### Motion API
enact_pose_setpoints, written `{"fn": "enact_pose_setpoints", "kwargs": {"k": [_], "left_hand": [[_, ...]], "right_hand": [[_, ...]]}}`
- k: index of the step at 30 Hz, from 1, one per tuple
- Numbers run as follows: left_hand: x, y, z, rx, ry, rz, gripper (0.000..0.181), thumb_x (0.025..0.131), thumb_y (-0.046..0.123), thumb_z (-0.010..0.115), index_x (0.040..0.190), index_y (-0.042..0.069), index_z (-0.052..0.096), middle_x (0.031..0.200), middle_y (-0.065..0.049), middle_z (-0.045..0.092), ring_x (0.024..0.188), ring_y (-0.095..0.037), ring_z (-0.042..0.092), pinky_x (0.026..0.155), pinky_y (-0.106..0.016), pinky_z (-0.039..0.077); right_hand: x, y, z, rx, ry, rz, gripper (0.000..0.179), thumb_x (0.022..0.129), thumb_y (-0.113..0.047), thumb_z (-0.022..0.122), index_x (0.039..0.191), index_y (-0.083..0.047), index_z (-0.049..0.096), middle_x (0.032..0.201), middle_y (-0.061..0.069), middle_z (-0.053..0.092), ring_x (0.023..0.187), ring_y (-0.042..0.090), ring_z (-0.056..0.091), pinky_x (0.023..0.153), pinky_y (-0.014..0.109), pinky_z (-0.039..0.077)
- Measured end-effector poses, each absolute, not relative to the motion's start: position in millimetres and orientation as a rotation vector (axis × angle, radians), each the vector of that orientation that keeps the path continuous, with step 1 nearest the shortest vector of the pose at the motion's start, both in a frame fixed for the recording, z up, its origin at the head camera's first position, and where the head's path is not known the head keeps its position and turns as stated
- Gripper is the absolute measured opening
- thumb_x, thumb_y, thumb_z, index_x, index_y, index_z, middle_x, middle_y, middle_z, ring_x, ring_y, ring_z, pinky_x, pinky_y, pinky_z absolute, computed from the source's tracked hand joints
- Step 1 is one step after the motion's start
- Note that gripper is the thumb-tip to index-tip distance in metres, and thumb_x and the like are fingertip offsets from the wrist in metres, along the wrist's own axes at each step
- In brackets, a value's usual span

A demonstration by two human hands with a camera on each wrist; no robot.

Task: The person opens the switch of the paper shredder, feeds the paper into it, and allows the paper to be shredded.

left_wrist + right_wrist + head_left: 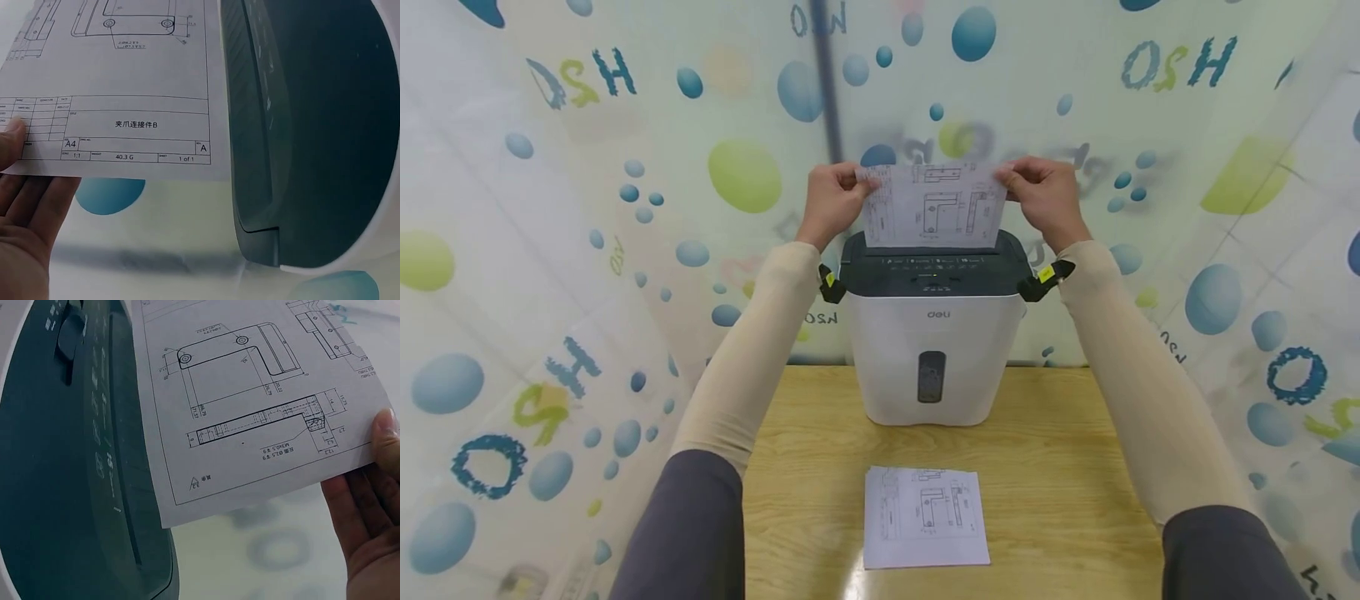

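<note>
A sheet of paper [934, 208] printed with technical drawings stands upright over the top of a paper shredder [936, 358], its lower edge at the slot. My left hand [837, 200] pinches the sheet's upper left corner between thumb and fingers. On the opposite upper corner, my right hand [1047, 196] pinches it the same way. The left wrist view shows the title block on the sheet [137, 125] beside the shredder's dark lid [319, 125]. In the right wrist view the sheet [250, 456] lies close along the lid; whether its edge is inside the slot I cannot tell.
A small stack of similar printed sheets [925, 521] lies on the wooden table [805, 467] in front of the shredder. Behind and at both sides hangs a patterned curtain [647, 125] with blue and green spots. Black straps [1041, 282] sit at the wrists.
</note>
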State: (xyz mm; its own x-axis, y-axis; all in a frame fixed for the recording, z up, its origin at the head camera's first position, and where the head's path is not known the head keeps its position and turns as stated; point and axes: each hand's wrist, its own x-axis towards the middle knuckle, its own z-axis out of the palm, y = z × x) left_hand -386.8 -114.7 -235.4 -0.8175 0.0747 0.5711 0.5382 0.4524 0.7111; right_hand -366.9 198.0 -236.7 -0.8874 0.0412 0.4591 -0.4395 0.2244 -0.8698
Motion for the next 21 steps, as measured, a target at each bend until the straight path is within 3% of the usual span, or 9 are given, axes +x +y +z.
{"fn": "enact_pose_setpoints", "kwargs": {"k": [4, 9, 16, 21], "left_hand": [[-394, -116, -239, -0.504, -2.269, -1.352, 0.018, 0.098, 0.014, 0.068, 0.089, 0.004, 0.079, 0.097, -0.014, 0.08, 0.086, -0.017, 0.073, 0.071, -0.023, 0.043], [-399, -117, -245, -0.479, -2.301, -1.365, 0.017, 0.098, 0.015, 0.067, 0.093, 0.005, 0.081, 0.099, -0.012, 0.08, 0.092, -0.016, 0.073, 0.076, -0.023, 0.045], [-401, -116, -249, -0.455, -2.325, -1.387, 0.017, 0.098, 0.013, 0.067, 0.092, 0.004, 0.08, 0.103, -0.012, 0.08, 0.094, -0.017, 0.073, 0.078, -0.024, 0.048], [-402, -114, -249, -0.468, -2.335, -1.364, 0.016, 0.098, 0.013, 0.067, 0.097, 0.004, 0.08, 0.103, -0.012, 0.08, 0.092, -0.017, 0.073, 0.078, -0.024, 0.05]], "right_hand": [[-376, 198, -241, 0.377, -2.118, 1.715, 0.024, 0.092, -0.027, 0.077, 0.102, -0.006, 0.079, 0.084, -0.011, 0.073, 0.081, 0.008, 0.072, 0.081, 0.02, 0.058], [-383, 197, -249, 0.374, -2.136, 1.711, 0.026, 0.093, -0.025, 0.075, 0.104, -0.001, 0.077, 0.084, -0.011, 0.073, 0.08, 0.006, 0.072, 0.082, 0.021, 0.059], [-386, 198, -253, 0.35, -2.176, 1.685, 0.027, 0.093, -0.028, 0.076, 0.104, -0.004, 0.078, 0.084, -0.013, 0.073, 0.079, 0.005, 0.073, 0.088, 0.027, 0.06], [-389, 200, -254, 0.37, -2.165, 1.69, 0.027, 0.092, -0.028, 0.076, 0.105, -0.005, 0.078, 0.085, -0.012, 0.074, 0.08, 0.006, 0.073, 0.084, 0.022, 0.059]]}}
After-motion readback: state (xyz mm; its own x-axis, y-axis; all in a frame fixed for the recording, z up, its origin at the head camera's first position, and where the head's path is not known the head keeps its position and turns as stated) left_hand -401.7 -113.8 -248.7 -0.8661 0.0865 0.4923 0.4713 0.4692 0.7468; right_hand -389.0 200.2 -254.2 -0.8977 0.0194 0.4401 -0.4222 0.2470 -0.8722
